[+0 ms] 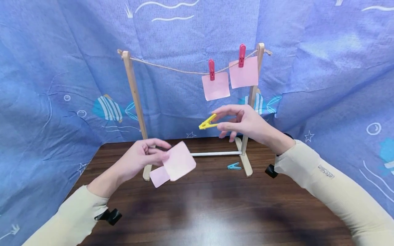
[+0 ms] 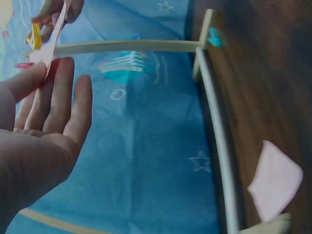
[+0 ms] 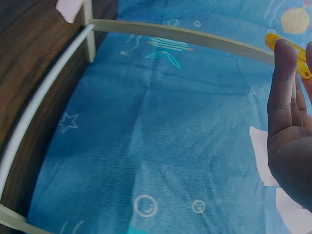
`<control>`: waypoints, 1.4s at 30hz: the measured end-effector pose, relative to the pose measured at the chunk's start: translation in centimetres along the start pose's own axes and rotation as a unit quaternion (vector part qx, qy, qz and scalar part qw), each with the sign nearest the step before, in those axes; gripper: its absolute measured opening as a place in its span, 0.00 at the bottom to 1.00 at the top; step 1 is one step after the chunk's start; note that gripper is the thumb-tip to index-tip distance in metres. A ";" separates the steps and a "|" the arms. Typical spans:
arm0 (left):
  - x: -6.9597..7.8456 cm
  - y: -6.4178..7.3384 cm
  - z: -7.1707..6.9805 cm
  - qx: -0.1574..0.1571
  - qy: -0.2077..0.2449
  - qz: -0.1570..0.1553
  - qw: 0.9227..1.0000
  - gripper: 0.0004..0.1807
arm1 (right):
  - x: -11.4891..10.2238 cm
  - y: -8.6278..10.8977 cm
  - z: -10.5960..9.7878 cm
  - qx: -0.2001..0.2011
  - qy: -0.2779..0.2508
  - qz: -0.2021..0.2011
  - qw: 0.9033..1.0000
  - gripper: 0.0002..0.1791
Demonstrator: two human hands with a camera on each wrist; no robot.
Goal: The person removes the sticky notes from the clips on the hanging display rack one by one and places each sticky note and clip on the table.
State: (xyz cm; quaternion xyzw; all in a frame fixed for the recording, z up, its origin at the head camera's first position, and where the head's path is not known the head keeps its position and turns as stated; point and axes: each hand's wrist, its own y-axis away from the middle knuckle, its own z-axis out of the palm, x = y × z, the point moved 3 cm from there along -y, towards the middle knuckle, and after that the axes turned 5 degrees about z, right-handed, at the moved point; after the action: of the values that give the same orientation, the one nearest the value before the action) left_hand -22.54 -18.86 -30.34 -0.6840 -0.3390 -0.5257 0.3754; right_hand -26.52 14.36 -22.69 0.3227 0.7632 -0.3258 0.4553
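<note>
My left hand (image 1: pixel 144 156) pinches a square pink paper (image 1: pixel 180 161) by its edge, between thumb and fingers, above the table. In my right hand (image 1: pixel 241 121) a yellow clothespin (image 1: pixel 208 122) is pinched between thumb and fingertips, in front of the rack and below the string (image 1: pixel 166 67). Two pink papers hang on the string's right half: one paper (image 1: pixel 216 87) under a red clothespin (image 1: pixel 211 69), another paper (image 1: pixel 244 72) under a second red clothespin (image 1: pixel 242 55). A further pink paper (image 1: pixel 159 176) lies on the table, partly hidden behind the held one.
A wooden rack holds the string between its left post (image 1: pixel 133 89) and right post (image 1: pixel 252 97), with a white bar (image 1: pixel 217 154) low between them. By the right foot lies a blue clothespin (image 1: pixel 234 166) on the dark wooden table (image 1: pixel 221 205). A blue patterned cloth (image 1: pixel 172 37) hangs behind.
</note>
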 end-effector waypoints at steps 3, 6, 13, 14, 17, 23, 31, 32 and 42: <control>-1.5 1.4 0.2 -0.024 -0.007 -0.013 1.000 0.16 | 0.9 0.9 0.5 -0.016 -0.002 0.007 1.000 0.23; -2.6 2.6 0.5 -0.040 -0.012 -0.024 0.999 0.17 | 1.8 1.6 0.9 -0.032 -0.009 0.015 0.999 0.23; -4.8 3.5 0.2 -0.045 -0.002 -0.056 0.997 0.18 | 4.5 2.4 1.5 -0.058 -0.038 0.046 0.996 0.22; -5.2 3.5 0.2 -0.046 -0.005 -0.061 0.997 0.18 | 4.9 2.5 1.6 -0.062 -0.040 0.053 0.996 0.23; -6.3 3.6 0.0 -0.048 -0.005 -0.082 0.995 0.18 | 6.4 2.9 2.0 -0.072 -0.040 0.073 0.994 0.23; -8.3 4.0 0.1 -0.056 0.002 -0.112 0.992 0.18 | 9.8 4.0 2.5 -0.085 -0.051 0.108 0.989 0.24; -10.6 4.4 -0.1 -0.062 0.000 -0.118 0.991 0.19 | 12.9 5.1 2.4 -0.080 -0.039 0.148 0.985 0.24; -11.0 4.5 -0.2 -0.060 -0.001 -0.121 0.991 0.19 | 13.4 5.2 2.4 -0.079 -0.037 0.153 0.984 0.24; -13.7 4.8 -0.5 -0.073 -0.027 -0.155 0.985 0.17 | 17.6 6.6 2.9 -0.080 -0.040 0.194 0.977 0.23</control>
State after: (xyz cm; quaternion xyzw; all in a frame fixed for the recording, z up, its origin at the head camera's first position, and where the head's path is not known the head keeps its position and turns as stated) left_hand -21.63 -22.55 -44.33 -0.6629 -0.4117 -0.5819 0.2290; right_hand -26.54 19.35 -41.02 0.4138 0.6905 -0.1818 0.5647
